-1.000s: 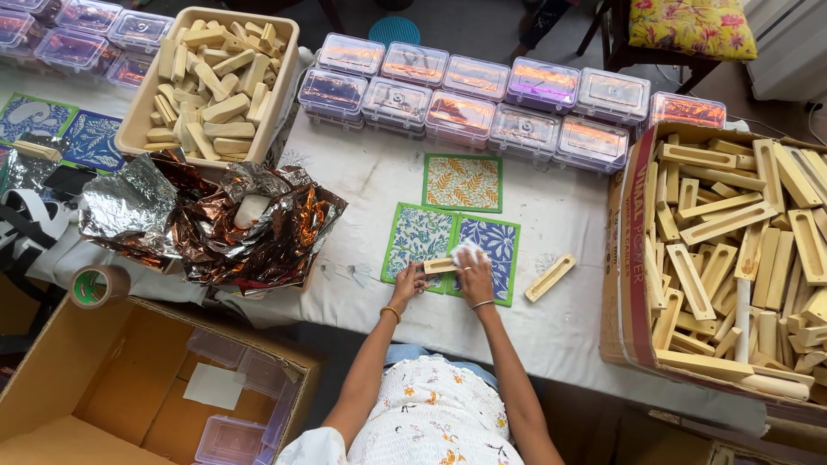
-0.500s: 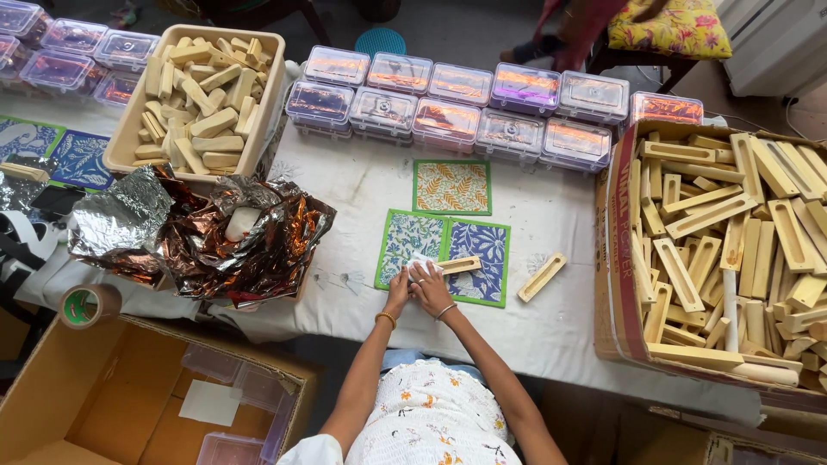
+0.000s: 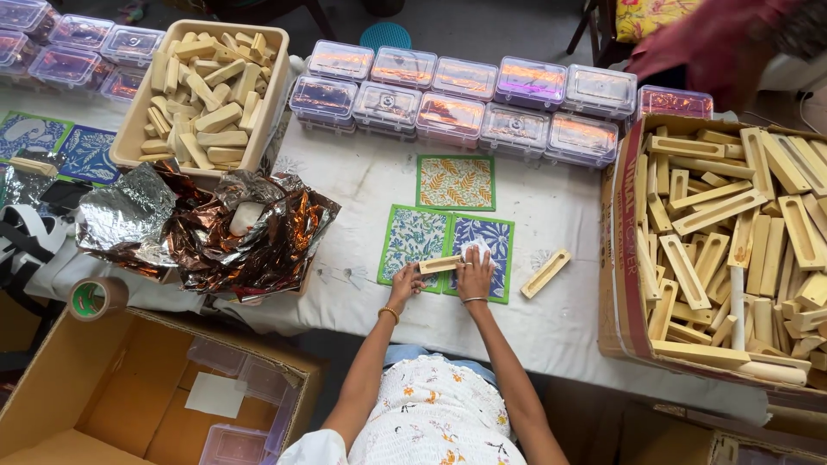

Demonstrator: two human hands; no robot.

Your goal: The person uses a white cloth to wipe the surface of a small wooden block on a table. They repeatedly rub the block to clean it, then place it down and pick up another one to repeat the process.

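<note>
1. A tape roll (image 3: 96, 297) sits at the table's 9 o'clock edge, above an open carton (image 3: 112, 405) on the floor.
2. Crumpled foil (image 3: 207, 232) lies just right of the roll, silver on its left and copper on its right, with a white piece resting in it.
3. At 11 o'clock a tray (image 3: 274, 82) holds a heap of short wooden blocks (image 3: 202, 95).
4. Clear lidded boxes (image 3: 448, 90) run in two rows along 12 o'clock.
5. Three patterned cards lie at the table's centre: an orange card (image 3: 456, 182) above, a blue-green card (image 3: 412, 237) and a blue card (image 3: 495, 237) side by side below it.
6. The left hand (image 3: 405, 282) rests on the blue-green card, fingers together, tips touching the left end of a wooden strip (image 3: 440, 264).
7. The strip lies across the seam of the two lower cards, tilted slightly.
8. The right hand (image 3: 475, 271) presses flat on the blue card at the strip's right end, fingers close together, over something white that I cannot identify.
9. A slotted wooden holder (image 3: 545, 273) lies at the hand's 3 o'clock, apart from it, on the cloth (image 3: 560, 327).
10. At 3 o'clock a big carton (image 3: 622, 284) is full of long wooden holders (image 3: 741, 232).
</note>
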